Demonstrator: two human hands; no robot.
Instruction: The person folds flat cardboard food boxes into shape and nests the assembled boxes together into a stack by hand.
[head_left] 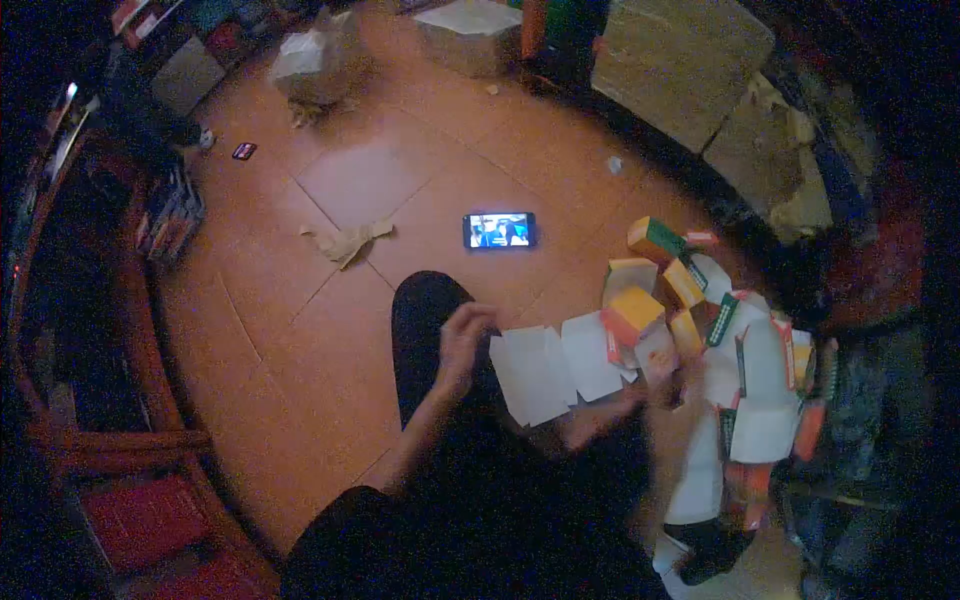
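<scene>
My left hand [463, 345] is raised over my dark-clothed knee, beside the left edge of a white unfolded card sheet [533, 372]; its fingers are bent together, and anything between them is too small to make out. At the right, my right hand [665, 375] is blurred, close below a yellow and orange small box [633, 314]; its fingers are smeared by motion. A second white card panel [592, 358] lies between the hands. Many folded cartons, white inside with green, red and yellow outsides, are heaped around a white carton [765, 360] on the right.
A lit phone [500, 231] lies on the tiled floor [250, 280] ahead. Torn brown paper [349, 243] is left of it. Wrapped bundles [318, 65] stand at the back, a large brown package [685, 65] at the upper right, and a wooden frame [130, 440] at the left.
</scene>
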